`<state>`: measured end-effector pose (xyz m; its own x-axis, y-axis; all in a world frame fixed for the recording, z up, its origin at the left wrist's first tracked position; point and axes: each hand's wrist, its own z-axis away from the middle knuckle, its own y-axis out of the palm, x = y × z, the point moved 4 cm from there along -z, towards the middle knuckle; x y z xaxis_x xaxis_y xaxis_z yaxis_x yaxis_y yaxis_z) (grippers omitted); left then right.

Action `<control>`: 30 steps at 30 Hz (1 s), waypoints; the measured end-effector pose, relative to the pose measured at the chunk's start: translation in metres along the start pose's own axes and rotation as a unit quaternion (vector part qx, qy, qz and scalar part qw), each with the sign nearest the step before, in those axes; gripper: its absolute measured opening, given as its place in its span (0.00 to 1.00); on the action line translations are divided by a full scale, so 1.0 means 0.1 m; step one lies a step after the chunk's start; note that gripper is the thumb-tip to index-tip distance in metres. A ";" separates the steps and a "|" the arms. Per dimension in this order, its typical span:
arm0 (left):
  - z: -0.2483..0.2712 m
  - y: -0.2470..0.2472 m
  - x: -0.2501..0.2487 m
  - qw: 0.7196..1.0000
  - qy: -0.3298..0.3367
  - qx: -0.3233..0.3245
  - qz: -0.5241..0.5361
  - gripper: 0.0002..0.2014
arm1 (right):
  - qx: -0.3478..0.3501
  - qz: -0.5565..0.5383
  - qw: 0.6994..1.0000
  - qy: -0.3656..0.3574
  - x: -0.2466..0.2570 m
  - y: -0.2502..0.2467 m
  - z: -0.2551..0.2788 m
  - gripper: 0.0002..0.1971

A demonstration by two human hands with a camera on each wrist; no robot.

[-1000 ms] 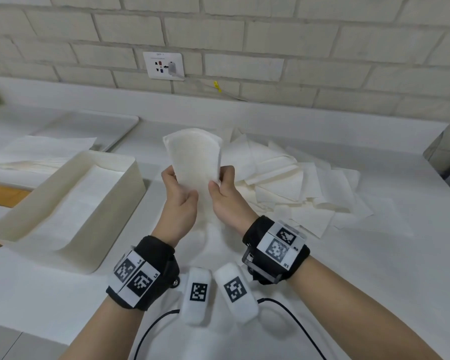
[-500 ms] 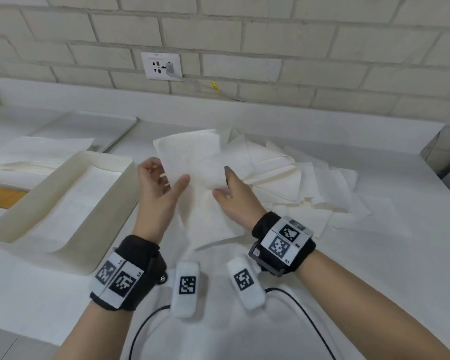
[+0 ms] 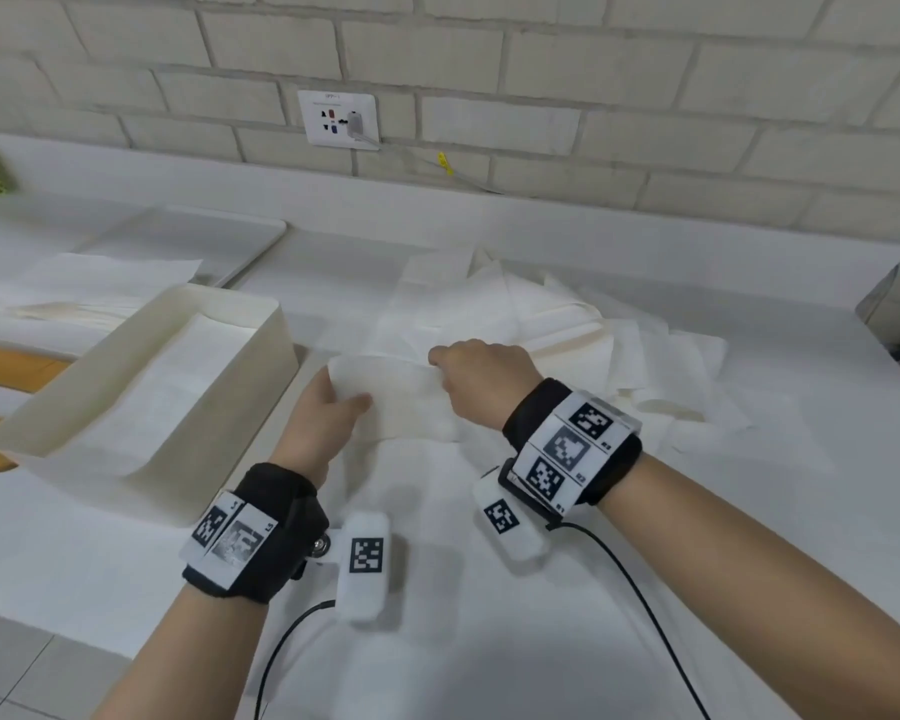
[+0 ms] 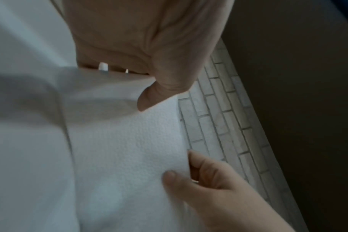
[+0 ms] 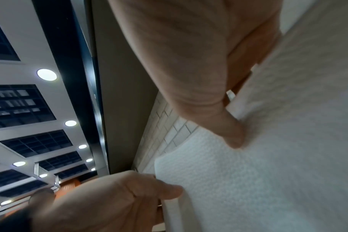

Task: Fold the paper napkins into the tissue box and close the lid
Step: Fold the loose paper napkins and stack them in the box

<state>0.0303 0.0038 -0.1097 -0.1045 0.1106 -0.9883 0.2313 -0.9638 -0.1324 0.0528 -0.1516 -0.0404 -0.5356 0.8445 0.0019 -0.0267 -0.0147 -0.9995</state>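
— Where is everything on the counter [image 3: 489, 589]?
— Tissue box [image 3: 141, 387] open at nine o'clock; loose napkins [image 3: 557, 314] at one o'clock.
— And the hands?
— Centre; left hand [image 3: 328, 413] and right hand [image 3: 481, 379] each pinch an end of one napkin [image 3: 401, 392].

The open rectangular cream plastic tissue box [image 3: 188, 407] is the landmark. Right of it, the white paper napkin with a fine dimpled embossing [image 3: 391, 392] matches the white heap of loose paper napkins [image 3: 567, 324] farther right. Behind the box runs a pale grey-beige brick wall [image 3: 593, 70] with darker grey mortar lines. Left of the box shows an orange-brown wooden piece [image 3: 6, 366]. Nearer than the box, black fabric wristbands [image 3: 271, 537] carry white tags printed with black square codes.
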 end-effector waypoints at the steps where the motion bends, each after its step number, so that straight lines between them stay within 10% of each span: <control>1: 0.00 -0.01 0.03 1.000 -0.007 -0.006 0.004 0.17 | 0.003 0.009 1.000 0.001 0.01 0.02 0.00 0.14; 30: -0.02 0.01 0.06 1.000 -0.031 0.000 0.004 0.14 | -0.012 0.035 0.999 -0.016 0.14 -0.03 0.05 0.14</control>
<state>0.0320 0.0045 -0.1161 -0.1617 0.0869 -0.9830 0.2317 -0.9649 -0.1234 0.0409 -0.1428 -0.0368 -0.5617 0.8246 -0.0681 0.0320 -0.0605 -0.9977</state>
